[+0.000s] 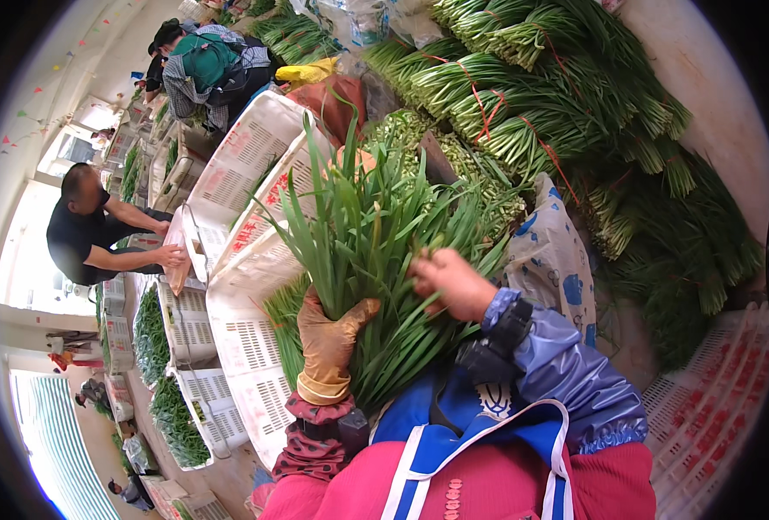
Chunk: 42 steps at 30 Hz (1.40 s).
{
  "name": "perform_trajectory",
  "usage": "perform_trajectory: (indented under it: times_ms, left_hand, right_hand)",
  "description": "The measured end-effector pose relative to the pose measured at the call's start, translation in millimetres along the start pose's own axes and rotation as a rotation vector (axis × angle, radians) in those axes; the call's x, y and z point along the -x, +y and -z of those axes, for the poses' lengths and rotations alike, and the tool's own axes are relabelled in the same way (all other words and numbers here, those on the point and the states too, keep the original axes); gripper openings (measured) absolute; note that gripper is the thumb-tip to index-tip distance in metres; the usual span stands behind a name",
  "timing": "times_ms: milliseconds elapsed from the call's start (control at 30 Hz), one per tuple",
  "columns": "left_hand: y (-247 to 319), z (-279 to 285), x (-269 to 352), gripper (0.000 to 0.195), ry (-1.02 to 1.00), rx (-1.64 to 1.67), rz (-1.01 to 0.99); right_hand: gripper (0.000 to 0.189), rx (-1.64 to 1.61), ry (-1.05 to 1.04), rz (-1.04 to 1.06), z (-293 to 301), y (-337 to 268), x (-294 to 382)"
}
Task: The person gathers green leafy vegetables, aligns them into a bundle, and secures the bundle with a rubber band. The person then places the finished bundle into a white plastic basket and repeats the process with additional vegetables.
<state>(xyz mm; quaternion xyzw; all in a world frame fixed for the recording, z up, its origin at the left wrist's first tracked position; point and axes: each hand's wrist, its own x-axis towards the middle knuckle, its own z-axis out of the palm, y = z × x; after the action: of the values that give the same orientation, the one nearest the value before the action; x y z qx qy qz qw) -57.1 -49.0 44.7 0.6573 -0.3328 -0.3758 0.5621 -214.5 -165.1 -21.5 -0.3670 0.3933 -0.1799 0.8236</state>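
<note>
My left hand (332, 338), in a stained tan rubber glove, is closed around a bunch of long green leafy stalks (358, 240), which fan out above and beside it. Bare and slightly blurred, my right hand (449, 283) is at the right side of the leaves with its fingers bent; whether it pinches a leaf I cannot tell. More green leaves (384, 364) hang below, over my lap. Just left of the bunch stands a white plastic crate (248, 351) with greens inside. Cut stalk pieces (482, 162) lie heaped beyond the leaves, with a brown flat piece sticking up among them.
Tied bundles of green stalks (521, 97) are piled at the upper right. A patterned plastic sheet (553, 260) lies right of my right hand. Stacked white crates (716, 403) stand at the lower right. A person in black (82, 227) bends at crates on the left; others work farther back.
</note>
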Motion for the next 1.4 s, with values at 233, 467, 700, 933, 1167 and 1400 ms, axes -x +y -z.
perform_trajectory:
  times_ms: [233, 467, 700, 933, 1167, 1400]
  left_hand:
    - [-3.9, -2.5, 1.4, 0.055, 0.019, 0.0, 0.013]
    - [-5.6, -7.0, 1.1, 0.053, 0.022, -0.037, -0.019]
    - [-4.6, -3.2, -0.2, 0.055, 0.035, -0.009, 0.006]
    - [-4.7, -4.6, 1.2, 0.056, 0.038, 0.005, 0.008]
    - [-3.5, -5.2, 2.3, 0.056, 0.038, 0.004, 0.028]
    - [-2.0, -2.6, 0.2, 0.054, 0.027, -0.007, 0.01]
  right_hand:
    - [0.028, 0.445, 0.443, 0.492, 78.9, -66.9, -6.8]
    - [0.012, 1.179, 0.319, 1.107, 44.4, -37.8, 19.3]
    - [0.007, 0.786, 0.339, 0.603, 40.6, 10.9, 16.3]
    - [0.028, 0.083, 0.213, 0.21, 52.7, 4.9, 5.1]
    - [0.039, 0.321, 0.267, 0.336, 47.1, 0.5, -0.4]
    - [0.039, 0.363, 0.195, 0.32, 45.9, 3.4, -14.1]
